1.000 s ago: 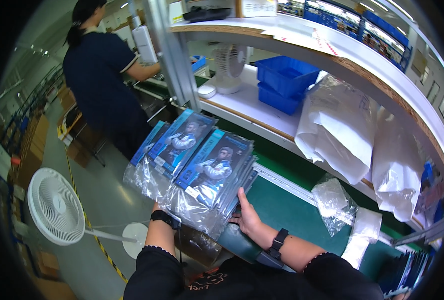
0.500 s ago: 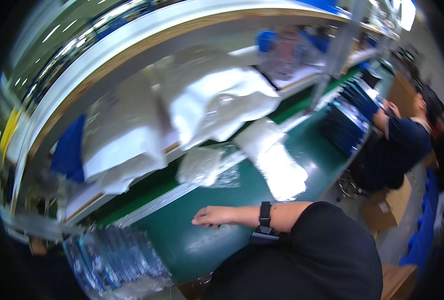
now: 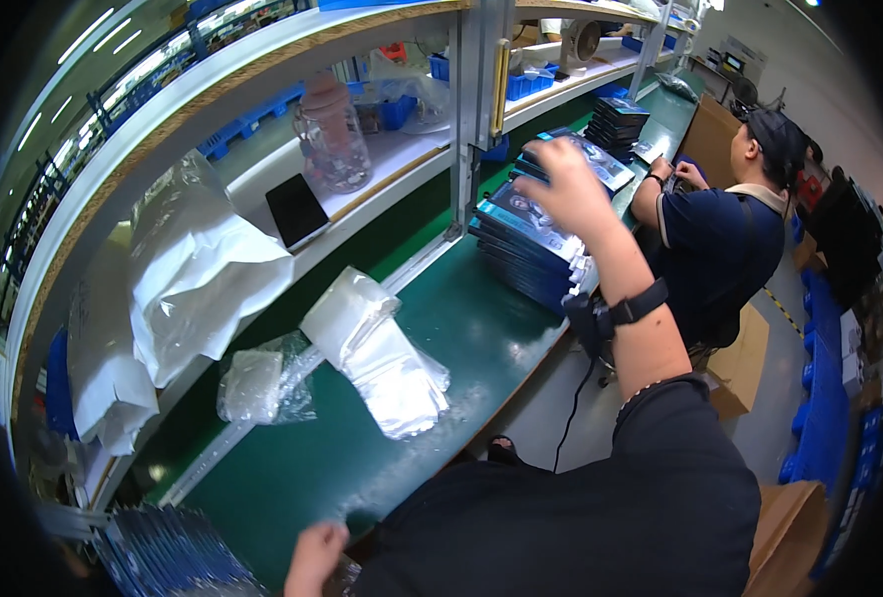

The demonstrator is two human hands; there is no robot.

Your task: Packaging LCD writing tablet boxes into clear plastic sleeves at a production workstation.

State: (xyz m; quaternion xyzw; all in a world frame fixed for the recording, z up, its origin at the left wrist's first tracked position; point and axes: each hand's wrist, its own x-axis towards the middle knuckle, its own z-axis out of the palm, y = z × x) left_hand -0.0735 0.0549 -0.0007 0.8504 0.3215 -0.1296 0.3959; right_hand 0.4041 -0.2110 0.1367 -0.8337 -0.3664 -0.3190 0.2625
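The right hand is raised, its fingers bent and spread wide, with nothing visible in the grip. Directly behind it in this view is a stack of blue packets; contact between the two cannot be determined. A black wristband encircles the wrist. Farther beyond the hand is a darker stack; to its right, a co-worker is at the edge of the green table. The left hand is low, near the body, fingers curled; whether it holds anything cannot be determined. To its left is a row of packets. Ahead of it lie flat clear bags.
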